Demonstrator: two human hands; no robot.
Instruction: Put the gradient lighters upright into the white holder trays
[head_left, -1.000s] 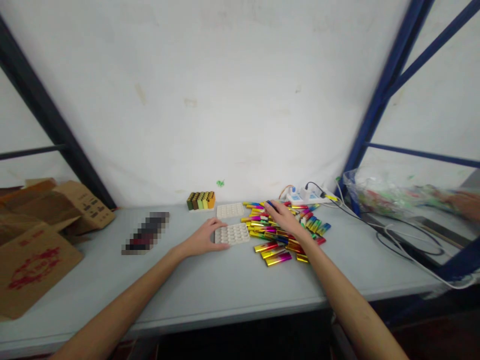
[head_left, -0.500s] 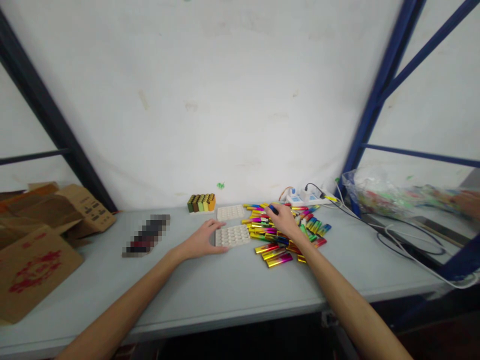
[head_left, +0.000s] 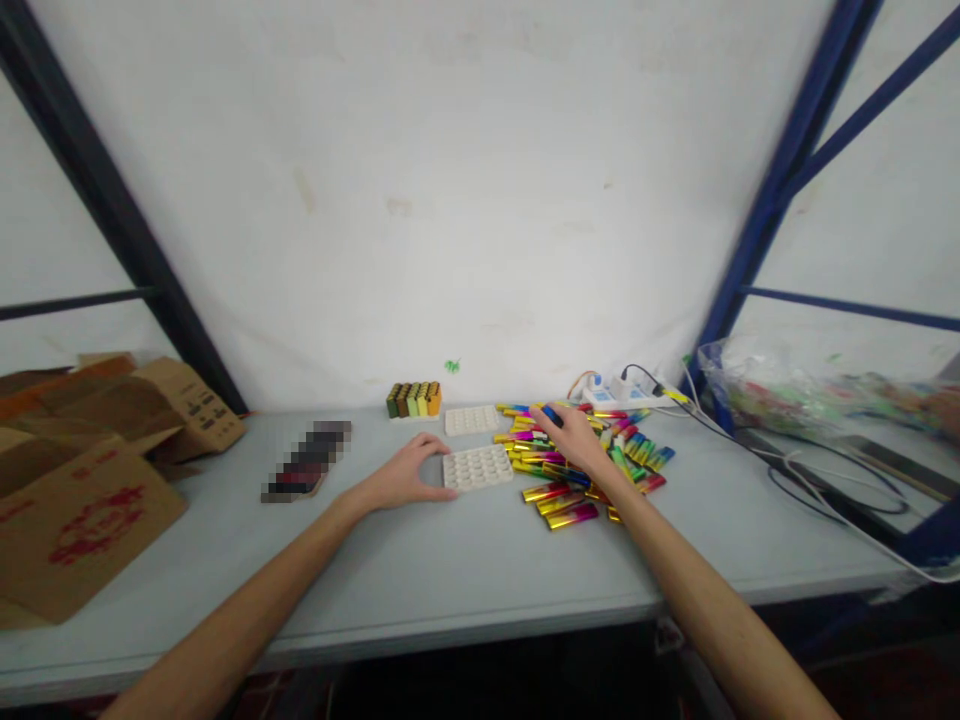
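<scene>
My left hand (head_left: 411, 474) rests at the left end of a white tray with rows of small hollows (head_left: 478, 467), thumb and fingers spread around its corners. My right hand (head_left: 572, 436) is over a heap of shiny multicoloured lighters (head_left: 574, 515), its fingers closed on a dark blue lighter (head_left: 553, 415). Behind the near tray lies a second white tray (head_left: 470, 420). To its left a block of upright lighters (head_left: 414, 400), green, brown, yellow and orange, stands in a tray by the wall.
Open cardboard boxes (head_left: 97, 520) stand on the left of the grey table (head_left: 420, 580), near a pixelated flat object (head_left: 309, 461). At the back right are a power strip (head_left: 634, 398), cables and a clear plastic bag (head_left: 765, 385). Blue metal posts rise on both sides.
The whole view has shifted, with objects now slightly further right. My right hand still grips the dark blue lighter over the heap, and my left hand stays at the near tray.
</scene>
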